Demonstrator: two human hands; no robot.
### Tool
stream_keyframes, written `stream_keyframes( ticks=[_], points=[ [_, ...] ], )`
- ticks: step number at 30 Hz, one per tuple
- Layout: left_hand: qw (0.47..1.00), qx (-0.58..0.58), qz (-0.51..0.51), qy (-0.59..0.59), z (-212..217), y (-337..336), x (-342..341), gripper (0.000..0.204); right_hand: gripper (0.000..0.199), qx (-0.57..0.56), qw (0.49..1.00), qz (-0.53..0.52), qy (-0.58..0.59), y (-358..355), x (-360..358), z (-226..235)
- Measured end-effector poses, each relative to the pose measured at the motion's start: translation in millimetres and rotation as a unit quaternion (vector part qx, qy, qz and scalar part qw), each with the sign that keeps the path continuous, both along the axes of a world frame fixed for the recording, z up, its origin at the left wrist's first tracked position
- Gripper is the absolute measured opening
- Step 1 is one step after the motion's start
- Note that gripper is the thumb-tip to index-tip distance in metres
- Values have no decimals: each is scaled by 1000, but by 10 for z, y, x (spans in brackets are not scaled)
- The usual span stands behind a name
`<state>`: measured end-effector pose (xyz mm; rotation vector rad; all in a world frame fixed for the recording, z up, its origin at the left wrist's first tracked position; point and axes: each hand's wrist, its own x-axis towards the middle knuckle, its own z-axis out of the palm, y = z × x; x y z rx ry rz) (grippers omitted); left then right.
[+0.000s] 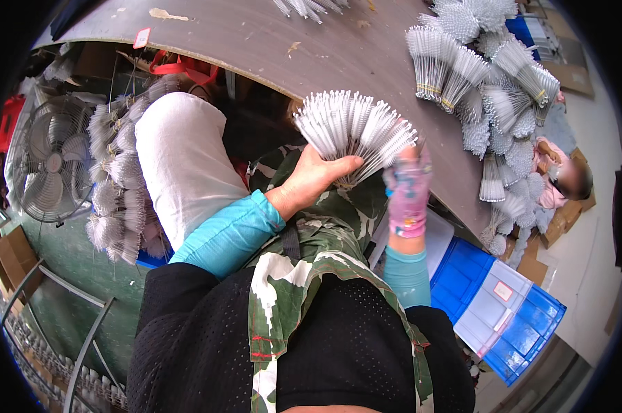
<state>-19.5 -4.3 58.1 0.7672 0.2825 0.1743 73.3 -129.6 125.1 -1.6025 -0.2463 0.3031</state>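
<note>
A fanned bundle of white-bristled wire tube brushes [349, 127] stands up over my lap, bristle ends outward and thin wire stems gathered low. My bare left hand [314, 176] is closed around the stems, its thumb lying across the front. At the bundle's right edge is my right hand [409, 184], in a pink and blue patterned glove. Its fingers are smeared by motion, so I cannot tell whether they grip a brush. Both forearms wear turquoise sleeves.
A grey-brown table [366, 55] curves across ahead, with tied brush bundles [448, 69] heaped at its right. Blue and white plastic crates [497, 303] stand at my right. To the left are a floor fan [53, 158] and hanging brush bundles [122, 172]. Another person [565, 175] sits at far right.
</note>
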Motion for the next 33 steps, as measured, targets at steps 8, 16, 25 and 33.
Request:
stream_keyframes(
  ticks=[8,16,25,33],
  points=[
    [999,5,-15,38,-34,-23,25,42,36,-323,912,169,-189,375,362,399],
    [965,-253,-63,-12,-117,4,-30,40,17,-208,967,128,-67,330,200,454],
    [993,-88,-60,-43,-114,56,7,42,31,-252,928,262,81,467,434,603],
    [998,-58,-6,-13,-97,58,-48,38,31,-239,944,228,2,258,266,601]
  ],
)
